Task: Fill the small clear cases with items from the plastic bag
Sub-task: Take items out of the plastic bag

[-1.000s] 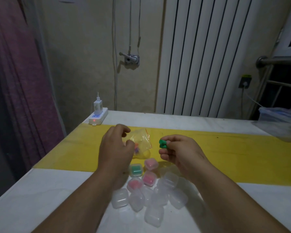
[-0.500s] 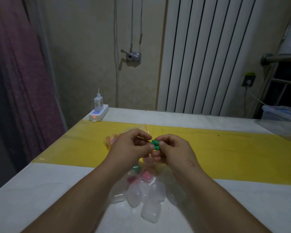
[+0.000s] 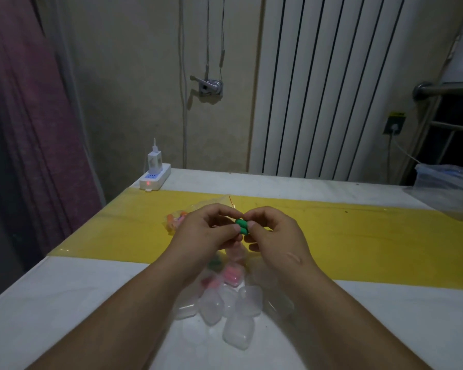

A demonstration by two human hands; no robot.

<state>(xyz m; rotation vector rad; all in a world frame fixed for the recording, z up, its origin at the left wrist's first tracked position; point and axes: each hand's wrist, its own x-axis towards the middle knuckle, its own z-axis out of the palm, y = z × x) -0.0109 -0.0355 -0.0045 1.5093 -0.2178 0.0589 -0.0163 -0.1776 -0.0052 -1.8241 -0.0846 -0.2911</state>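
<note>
- Nearest you: a cluster of empty cases (image 3: 237,332) on the white table (image 3: 64,303), lying between your forearms. At least six look clear with nothing inside; an exact count is hard since they overlap and the light is dim.
- Just behind those, partly hidden under your wrists: filled cases (image 3: 231,276) showing pink/red contents, one with green (image 3: 215,263) just visible. Looks like three or four are done. I can't tell whether their lids are closed.
- Above the cases, your hands meet over the yellow strip (image 3: 372,236). Left hand (image 3: 209,233) and right hand (image 3: 273,233) both pinch the same green pieces (image 3: 242,227), thumb and fingertips closed on them from either side. It looks like two pieces stacked or stuck together; can't confirm whether you're separating them or pairing them.
- Neither hand holds a case right now, so this pair isn't packed yet.
- Behind the left hand: the bag (image 3: 179,218) lies flat on the yellow strip, untouched, with orange/pink items visible inside. So there is stock left to pack.
- Progress estimate: under halfway. Filled cases are outnumbered by empties.
- Left to do: pick up an empty, open it, drop in the green pair, shut it, then repeat from the bag.
- Far back: power strip (image 3: 155,178) with a charger at the table's left rear corner, and a plastic tub (image 3: 449,182) at the right edge. Neither is in your way.
</note>
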